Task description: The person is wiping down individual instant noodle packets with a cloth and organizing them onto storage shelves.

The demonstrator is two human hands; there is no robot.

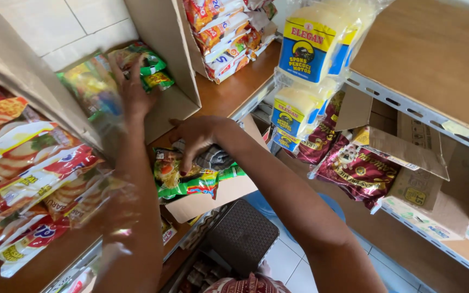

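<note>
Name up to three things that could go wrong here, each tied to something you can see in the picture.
1. The left hand presses green packets into an open carton; the top ones could slide out.
2. The right hand pinches one packet lying on a carton flap at the shelf edge; it might drop to the floor.
3. Hanging sponge packs sit close to the right arm and could be knocked.
</note>
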